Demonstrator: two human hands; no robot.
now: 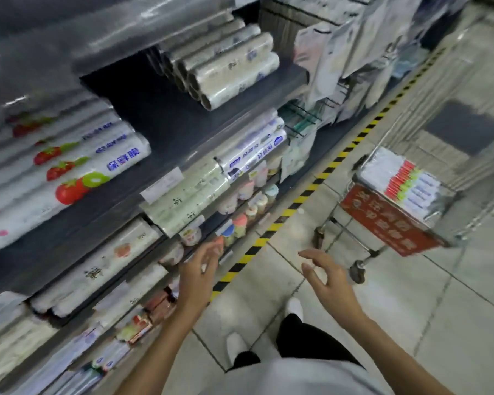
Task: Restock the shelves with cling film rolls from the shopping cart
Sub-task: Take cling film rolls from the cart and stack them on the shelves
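Observation:
Cling film rolls [398, 182] with red, green and blue printed ends lie stacked in the metal shopping cart [362, 229] at the right, behind its red sign. On the dark shelf [160, 121] at the upper left sit fruit-printed cling film rolls [69, 172], with a pile of pale rolls [228, 69] further back. My left hand [197, 270] hovers open in front of the lower shelves, holding nothing. My right hand [325, 276] is open too, fingers spread, over the floor between shelf and cart.
Lower shelves hold more wrapped rolls [183, 195] and small colourful bottles [248, 203]. Hanging packets [340, 52] fill the far end of the shelving. A yellow-black tape line [305, 195] runs along the tiled floor. My feet in white shoes [237, 343] stand below.

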